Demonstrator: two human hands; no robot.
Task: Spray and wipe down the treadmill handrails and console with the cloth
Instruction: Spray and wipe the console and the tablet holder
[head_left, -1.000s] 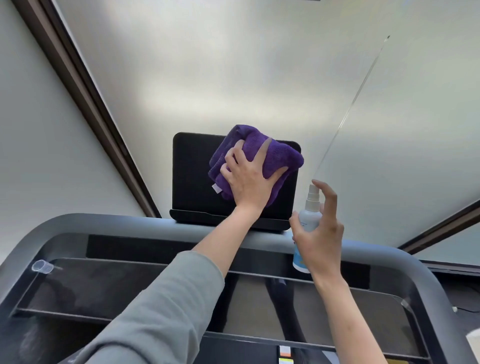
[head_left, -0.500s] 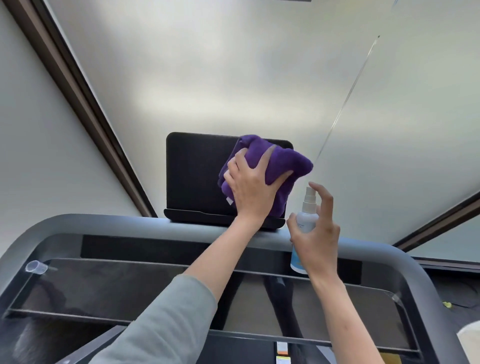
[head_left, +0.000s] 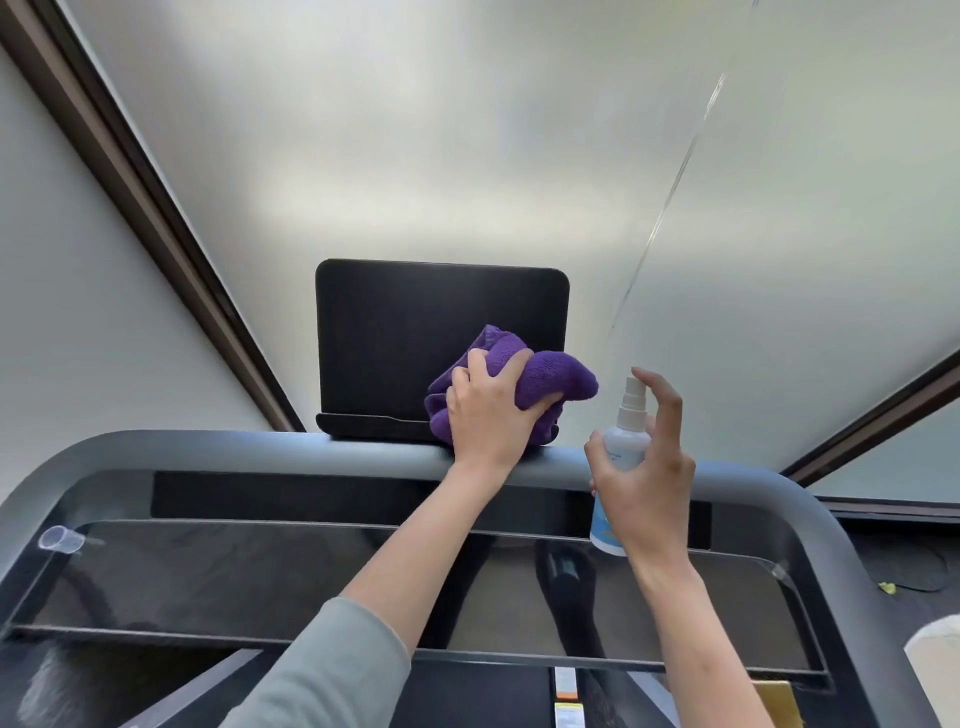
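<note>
**Cloth low on the screen's right corner, bottle held upright beside it**

Nearest you, your grey sleeve (head_left: 332, 670) runs up from the bottom edge, and the dark glass console panel (head_left: 234, 582) spreads beneath both forearms, with open surface out to its left end. Beyond it the grey handrail (head_left: 249, 452) curves across the view and bends down at both sides.

Your right hand (head_left: 644, 478) is wrapped round the spray bottle (head_left: 621, 447), just right of the cloth and apart from it. The bottle stands nearly upright, its long axis vertical, nozzle at the top with your index finger raised over it; which way the nozzle faces you cannot tell.

Your left hand (head_left: 491, 410) grips the bunched purple cloth (head_left: 550, 379), fingers curled into it, pressing it on the lower right corner of the black screen (head_left: 395, 338), down where the screen's base meets the rail. The cloth bulges right past the screen's edge. The rest of the screen, left and above, is uncovered.

A second ago the cloth sat high on the screen's upper right; it has since slid down to the base, while the bottle has kept its place and pose.
</note>
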